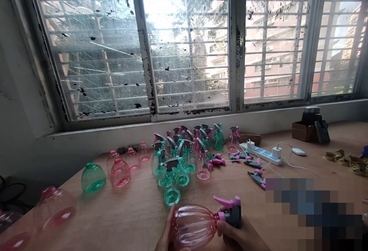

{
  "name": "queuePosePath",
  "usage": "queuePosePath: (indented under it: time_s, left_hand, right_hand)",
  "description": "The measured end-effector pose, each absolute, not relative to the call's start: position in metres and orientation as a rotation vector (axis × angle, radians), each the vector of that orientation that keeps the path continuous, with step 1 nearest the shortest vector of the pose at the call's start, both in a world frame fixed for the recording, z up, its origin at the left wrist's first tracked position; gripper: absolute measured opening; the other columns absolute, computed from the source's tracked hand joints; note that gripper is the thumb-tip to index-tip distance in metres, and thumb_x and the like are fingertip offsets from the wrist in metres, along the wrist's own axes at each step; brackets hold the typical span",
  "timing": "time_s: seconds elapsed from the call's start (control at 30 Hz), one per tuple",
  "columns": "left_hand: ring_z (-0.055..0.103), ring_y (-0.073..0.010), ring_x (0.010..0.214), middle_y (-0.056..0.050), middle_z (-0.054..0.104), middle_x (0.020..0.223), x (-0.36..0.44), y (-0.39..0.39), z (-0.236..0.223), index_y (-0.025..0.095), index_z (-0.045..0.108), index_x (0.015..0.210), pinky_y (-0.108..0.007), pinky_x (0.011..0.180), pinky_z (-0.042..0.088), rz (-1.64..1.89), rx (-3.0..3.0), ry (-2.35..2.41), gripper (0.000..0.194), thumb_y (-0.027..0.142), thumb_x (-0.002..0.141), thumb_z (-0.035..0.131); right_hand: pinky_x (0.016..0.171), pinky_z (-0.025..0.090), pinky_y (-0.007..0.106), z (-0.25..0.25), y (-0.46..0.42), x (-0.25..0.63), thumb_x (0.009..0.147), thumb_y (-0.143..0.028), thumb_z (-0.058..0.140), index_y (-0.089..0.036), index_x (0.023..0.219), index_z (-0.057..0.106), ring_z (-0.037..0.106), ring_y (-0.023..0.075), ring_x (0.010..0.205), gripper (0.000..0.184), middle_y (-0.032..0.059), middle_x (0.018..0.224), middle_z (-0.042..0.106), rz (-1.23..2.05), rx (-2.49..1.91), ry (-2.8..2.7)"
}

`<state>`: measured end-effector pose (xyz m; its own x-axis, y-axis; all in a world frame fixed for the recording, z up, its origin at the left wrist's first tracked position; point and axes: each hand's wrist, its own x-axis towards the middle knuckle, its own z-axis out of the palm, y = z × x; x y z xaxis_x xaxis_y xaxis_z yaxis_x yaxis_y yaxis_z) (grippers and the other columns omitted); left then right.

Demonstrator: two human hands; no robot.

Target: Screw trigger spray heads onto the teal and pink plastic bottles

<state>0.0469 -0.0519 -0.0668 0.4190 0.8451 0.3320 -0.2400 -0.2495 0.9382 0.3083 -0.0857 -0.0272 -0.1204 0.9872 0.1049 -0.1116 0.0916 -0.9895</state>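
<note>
A pink see-through spray bottle (pixel 194 224) lies on its side at the bottom middle, held between both hands. My left hand (pixel 166 233) cups its round body from the left. My right hand (pixel 240 235) is closed around its neck and the grey-and-pink trigger head (pixel 231 209). Beyond them stands a cluster of finished green and pink spray bottles (pixel 184 155) with trigger heads fitted.
Bare bottles without heads stand at the left: a green one (pixel 92 177) and pink ones (pixel 120 172). Loose trigger heads (pixel 253 166) lie by a white power strip (pixel 263 153). A brown box (pixel 304 130) sits at the right, and a barred window (pixel 186 44) rises behind the wooden table (pixel 129 212).
</note>
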Motion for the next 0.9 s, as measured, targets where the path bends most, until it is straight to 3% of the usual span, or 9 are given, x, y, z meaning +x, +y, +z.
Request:
queuePosePath:
  time_s: [0.13,0.3,0.53,0.73,0.9]
  left_hand:
    - [0.041,-0.0397,0.147,-0.013,0.051,0.157,0.050,-0.054,-0.066,0.028,0.021,0.161,-0.050,0.122,0.031,1.140,1.423,0.573,0.112,0.061,0.073,0.080]
    - [0.043,-0.0403,0.145,-0.013,0.048,0.159,0.047,-0.056,-0.064,0.027,0.023,0.161,-0.049,0.121,0.033,1.114,1.433,0.621,0.108,0.060,0.075,0.079]
    - [0.052,-0.0418,0.138,-0.016,0.050,0.157,0.045,-0.051,-0.067,0.025,0.021,0.161,-0.049,0.114,0.043,1.101,1.423,0.646,0.116,0.063,0.070,0.082]
    - [0.040,-0.0413,0.147,-0.013,0.048,0.159,0.046,-0.050,-0.062,0.030,0.014,0.162,-0.053,0.120,0.034,1.068,1.455,0.641,0.118,0.063,0.071,0.081]
    - [0.031,-0.0410,0.152,-0.008,0.047,0.159,0.045,-0.051,-0.052,0.036,0.019,0.161,-0.055,0.122,0.028,1.067,1.544,0.678,0.112,0.056,0.072,0.084]
  right_hand:
    - [0.043,0.032,0.023,-0.030,-0.085,0.308,0.072,-0.069,0.077,-0.015,0.076,0.068,0.047,0.0105,0.046,0.055,-0.0008,0.063,0.057,1.270,-0.980,-1.248]
    - [0.042,0.033,0.022,-0.034,-0.083,0.310,0.072,-0.073,0.075,-0.015,0.067,0.066,0.048,0.0103,0.047,0.058,-0.0002,0.063,0.057,1.265,-0.994,-1.280]
    - [0.042,0.035,0.022,-0.037,-0.081,0.311,0.072,-0.075,0.073,-0.016,0.067,0.065,0.049,0.0101,0.047,0.060,0.0021,0.070,0.061,1.270,-0.990,-1.295]
    - [0.042,0.034,0.021,-0.035,-0.082,0.310,0.072,-0.074,0.074,-0.016,0.069,0.065,0.047,0.0098,0.047,0.059,0.0002,0.065,0.059,1.250,-0.996,-1.282]
    - [0.043,0.038,0.022,-0.032,-0.084,0.308,0.068,-0.074,0.077,-0.016,0.074,0.067,0.047,0.0102,0.047,0.059,0.0006,0.067,0.060,1.282,-0.964,-1.220]
